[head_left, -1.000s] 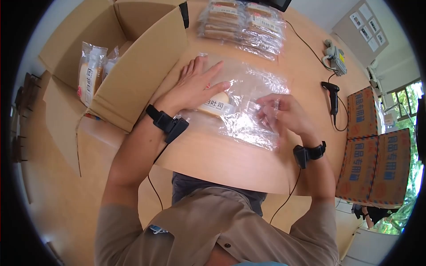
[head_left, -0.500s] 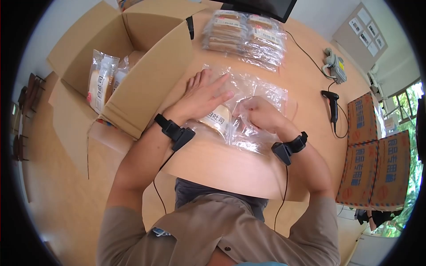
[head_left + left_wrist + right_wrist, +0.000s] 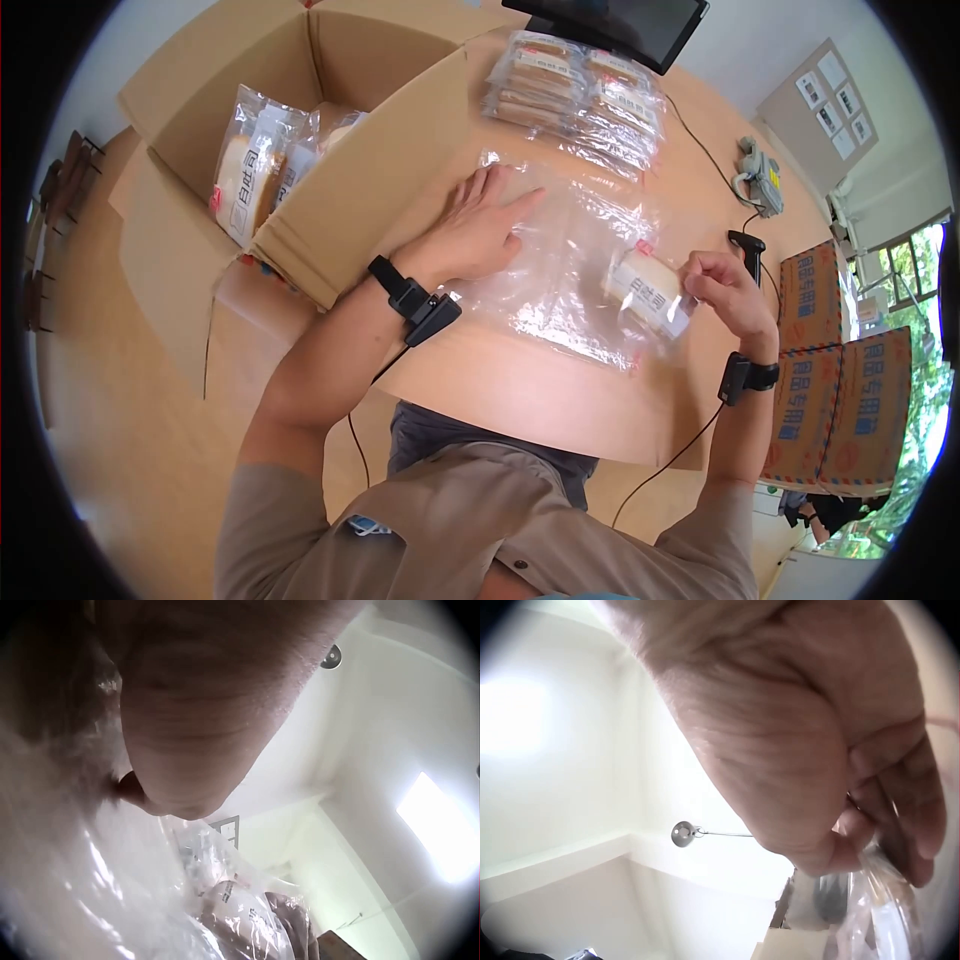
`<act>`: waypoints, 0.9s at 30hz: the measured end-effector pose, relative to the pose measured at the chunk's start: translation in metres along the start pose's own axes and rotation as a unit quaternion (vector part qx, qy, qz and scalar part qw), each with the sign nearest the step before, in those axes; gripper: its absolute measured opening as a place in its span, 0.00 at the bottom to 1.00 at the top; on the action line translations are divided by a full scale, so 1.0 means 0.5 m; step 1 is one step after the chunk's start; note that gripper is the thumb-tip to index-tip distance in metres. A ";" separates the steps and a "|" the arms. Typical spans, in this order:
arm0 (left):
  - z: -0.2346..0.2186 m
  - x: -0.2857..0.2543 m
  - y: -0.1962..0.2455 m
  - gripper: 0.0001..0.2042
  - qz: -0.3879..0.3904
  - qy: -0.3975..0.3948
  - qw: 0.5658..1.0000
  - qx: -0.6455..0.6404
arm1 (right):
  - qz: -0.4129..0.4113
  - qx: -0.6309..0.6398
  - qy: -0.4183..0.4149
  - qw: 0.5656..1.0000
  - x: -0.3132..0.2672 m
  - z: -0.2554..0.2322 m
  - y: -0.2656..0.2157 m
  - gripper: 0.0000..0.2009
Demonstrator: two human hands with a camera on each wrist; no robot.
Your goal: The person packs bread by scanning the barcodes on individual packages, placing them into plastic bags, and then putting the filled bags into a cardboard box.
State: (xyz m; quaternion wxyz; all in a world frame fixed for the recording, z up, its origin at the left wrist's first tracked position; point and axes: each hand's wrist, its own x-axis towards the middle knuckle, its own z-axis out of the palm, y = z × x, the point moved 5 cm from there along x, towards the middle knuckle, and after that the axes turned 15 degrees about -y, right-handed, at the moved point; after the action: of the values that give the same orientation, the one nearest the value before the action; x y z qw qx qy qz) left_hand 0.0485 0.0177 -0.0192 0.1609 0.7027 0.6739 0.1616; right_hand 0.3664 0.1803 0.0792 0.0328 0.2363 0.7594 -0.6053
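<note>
In the head view my left hand [image 3: 485, 225] lies with fingers spread on a large clear plastic bag [image 3: 560, 265] on the table. To the right, my right hand [image 3: 730, 290] pinches the edge of a wrapped toast packet [image 3: 645, 285] between thumb and fingers. The packet overlaps the right end of the bag, its label facing up. The right wrist view shows the crinkled wrapper [image 3: 889, 922] below the curled fingers. In the left wrist view, clear film [image 3: 97, 862] spreads beside the hand.
An open cardboard box [image 3: 370, 160] at left contains several toast packets [image 3: 255, 175]. More packets [image 3: 575, 95] are stacked at the back, before a monitor [image 3: 630, 30]. A telephone [image 3: 762, 180] and a barcode scanner [image 3: 747, 250] lie at right, near printed cartons [image 3: 805, 400].
My right hand has reached in to the toast packet and taken hold of it, then carried it to the right, away from the left hand. The left hand stays spread on the bag.
</note>
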 end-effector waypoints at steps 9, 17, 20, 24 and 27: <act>-0.010 0.003 -0.002 0.26 0.016 0.049 0.998 -0.041 | -0.255 0.014 0.358 0.898 -0.127 -0.100 -0.264 0.15; 0.011 0.008 -0.036 0.36 -0.075 0.067 0.995 0.023 | -0.370 -0.088 0.011 0.925 0.222 0.265 -0.575 0.13; -0.010 -0.004 -0.029 0.36 -0.056 0.047 0.997 0.041 | -0.337 -0.218 -0.091 0.911 0.355 0.403 -0.610 0.13; 0.003 0.000 -0.046 0.39 -0.021 0.151 0.988 -0.034 | -0.394 -0.324 -0.048 0.859 0.487 0.493 -0.594 0.14; 0.020 -0.007 -0.045 0.32 -0.036 0.123 0.992 -0.005 | -0.386 -0.378 -0.075 0.838 0.514 0.532 -0.604 0.17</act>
State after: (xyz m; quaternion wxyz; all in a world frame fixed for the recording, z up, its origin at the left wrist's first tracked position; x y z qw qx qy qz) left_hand 0.0329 0.0150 -0.0380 0.0866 0.6519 0.7127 0.2443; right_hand -0.0447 -0.0333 0.1951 -0.0599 -0.1532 0.9541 -0.2502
